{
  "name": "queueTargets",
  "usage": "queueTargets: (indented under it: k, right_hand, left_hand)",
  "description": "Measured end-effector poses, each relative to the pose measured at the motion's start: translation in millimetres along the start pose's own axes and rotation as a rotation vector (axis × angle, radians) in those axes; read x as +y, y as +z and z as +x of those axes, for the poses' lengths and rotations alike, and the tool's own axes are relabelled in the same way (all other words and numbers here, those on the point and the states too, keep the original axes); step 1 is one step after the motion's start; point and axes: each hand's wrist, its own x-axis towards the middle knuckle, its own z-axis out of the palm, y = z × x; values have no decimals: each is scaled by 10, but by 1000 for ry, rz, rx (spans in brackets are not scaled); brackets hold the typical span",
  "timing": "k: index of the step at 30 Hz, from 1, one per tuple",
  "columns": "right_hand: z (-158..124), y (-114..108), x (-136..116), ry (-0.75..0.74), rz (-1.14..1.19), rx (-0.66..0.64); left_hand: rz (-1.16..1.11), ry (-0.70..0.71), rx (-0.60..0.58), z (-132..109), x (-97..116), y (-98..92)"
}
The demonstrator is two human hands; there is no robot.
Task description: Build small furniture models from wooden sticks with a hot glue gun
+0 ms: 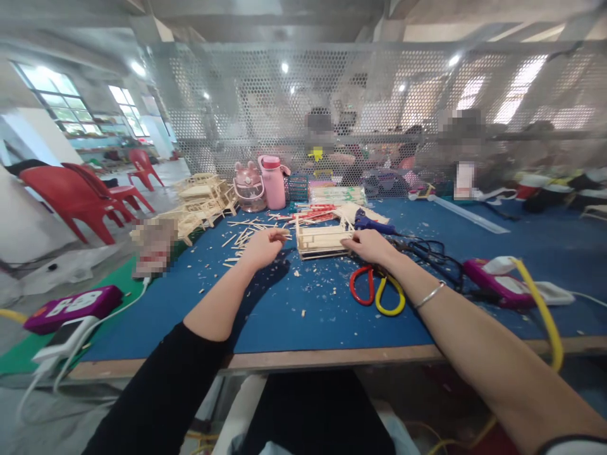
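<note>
My left hand (263, 245) is closed in a pinch on a thin wooden stick (283, 233), held just left of a small stick-built frame (321, 241) on the blue table (303, 322). My right hand (370, 245) rests on the frame's right side, fingers curled against it. Loose wooden sticks (243, 238) lie scattered behind my left hand. Scissors with one red and one yellow handle (377, 292) lie under my right wrist. A blue glue gun (372, 223) sits just beyond my right hand.
Pink bottles (265, 182) and finished stick models (202, 201) stand at the back left. Black cables (434, 256) and a purple device (493, 281) lie to the right, another purple device (71, 307) to the left. A perforated screen (360, 107) closes the far edge, people behind it. Red chairs (80, 196) stand left.
</note>
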Motion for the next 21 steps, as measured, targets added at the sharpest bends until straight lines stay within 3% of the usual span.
queueTargets:
  k: [3,7,10,12,17,21]
  right_hand:
    - [-16,12,-27,1,-10,-22]
    - [-36,0,-53,-53,42,-54]
    - [-36,2,-70,-52,23,-44]
    - [-34,11,-79,-41,-1,-24]
    - [-40,5,-68,-40,29,-38]
    - [-49,-56,8,-71,132,-86]
  left_hand:
    - [245,-77,188,32,-141,-240]
    - [456,-156,191,19,-229,-498]
    - [475,-191,209,26,-235,-586]
    - [432,-206,163,39,-232,-584]
    - [445,-70,-127,37,-256,-396]
    - [586,-48,-113,31,-304,-247]
